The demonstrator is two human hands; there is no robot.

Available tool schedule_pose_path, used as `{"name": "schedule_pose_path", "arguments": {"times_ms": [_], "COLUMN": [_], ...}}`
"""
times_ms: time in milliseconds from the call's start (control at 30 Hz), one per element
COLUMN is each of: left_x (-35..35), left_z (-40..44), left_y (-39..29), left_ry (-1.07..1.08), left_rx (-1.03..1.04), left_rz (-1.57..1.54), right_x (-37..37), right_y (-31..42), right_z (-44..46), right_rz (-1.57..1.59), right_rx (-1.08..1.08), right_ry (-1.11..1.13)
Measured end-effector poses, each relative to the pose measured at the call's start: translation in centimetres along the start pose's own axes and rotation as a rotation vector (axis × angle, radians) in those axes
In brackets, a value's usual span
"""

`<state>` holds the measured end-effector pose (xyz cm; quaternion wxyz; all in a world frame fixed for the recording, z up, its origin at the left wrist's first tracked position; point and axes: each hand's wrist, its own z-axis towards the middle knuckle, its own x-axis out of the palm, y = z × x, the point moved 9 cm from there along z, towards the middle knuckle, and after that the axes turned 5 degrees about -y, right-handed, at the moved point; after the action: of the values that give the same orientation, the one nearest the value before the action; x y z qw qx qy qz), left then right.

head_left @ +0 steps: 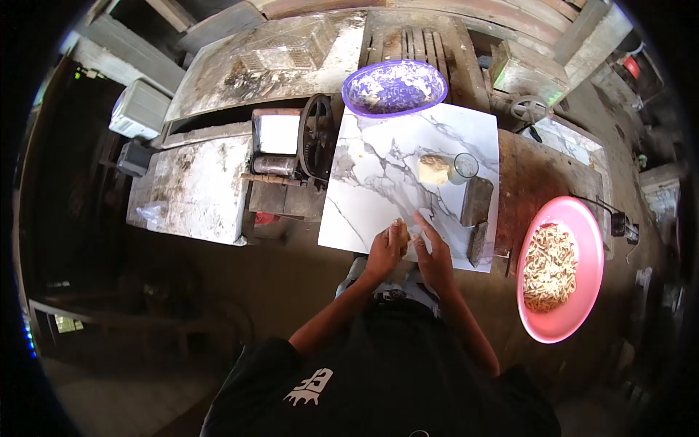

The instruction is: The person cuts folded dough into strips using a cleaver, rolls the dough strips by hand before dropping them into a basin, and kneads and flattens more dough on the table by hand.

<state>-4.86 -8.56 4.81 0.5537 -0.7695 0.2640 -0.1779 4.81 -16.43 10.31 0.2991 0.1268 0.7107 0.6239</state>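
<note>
My left hand (384, 253) is at the near edge of the marble-patterned board (378, 191), its fingers closed round a small tan-brown piece (403, 237) whose kind I cannot make out. Just beside it, my right hand (435, 256) has its fingers stretched out and apart, the thumb close to that piece. Farther up the board lies a pale yellow dough-like lump (432, 172), with a clear drinking glass (466, 167) standing right of it. Two dark, flat blocks, one larger (477, 202) and one smaller (478, 245), lie along the right side.
A purple basin (395, 113) smeared with whitish residue stands at the board's far edge. To the right is a pink basin (595, 277) holding pale strips. A roller machine with a dark wheel (315, 138) stands on the left, near a stained white table (193, 193).
</note>
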Motion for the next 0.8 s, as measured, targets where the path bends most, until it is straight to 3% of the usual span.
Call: {"name": "schedule_pose_path", "arguments": {"times_ms": [67,133,267,367,433,567,633,667,733,800], "left_x": [-0.9,-1.0,-1.9,-2.3,-2.5,-2.9,-2.7,-2.5,-2.1,-1.8], "left_z": [0.4,0.9,2.5,4.0,4.0,4.1,3.7,3.7,4.5,4.9], "left_y": [0.1,0.4,0.5,1.6,2.2,1.5,0.3,0.5,-2.0,-2.5], "left_ry": [-0.018,0.095,0.245,0.286,0.349,0.385,0.469,0.469,0.462,0.44], "left_rx": [-0.062,-0.118,-0.122,-0.141,-0.354,-0.477,-0.485,-0.484,-0.113,-0.024], "left_rz": [-0.004,0.053,0.193,0.142,0.017,-0.116,-0.13,-0.129,-0.111,-0.092], "right_x": [0.6,2.4,3.0,3.5,3.8,3.8,2.3,2.3,1.9,2.1], "right_y": [0.1,-1.4,-0.6,-0.1,1.6,0.1,-1.4,-1.6,-0.5,-0.8], "right_z": [0.0,-0.1,0.0,0.2,0.0,0.1,0.3,0.5,0.8,1.1], "right_rz": [-0.187,0.054,-0.042,-0.092,-0.509,-0.55,-0.302,-0.302,-0.286,-0.292], "right_rx": [-0.075,0.134,0.087,0.02,-0.283,-0.266,-0.145,-0.145,-0.201,-0.205], "right_ry": [-0.005,0.103,0.024,-0.051,-0.211,-0.288,-0.413,-0.414,-0.449,-0.426]}}
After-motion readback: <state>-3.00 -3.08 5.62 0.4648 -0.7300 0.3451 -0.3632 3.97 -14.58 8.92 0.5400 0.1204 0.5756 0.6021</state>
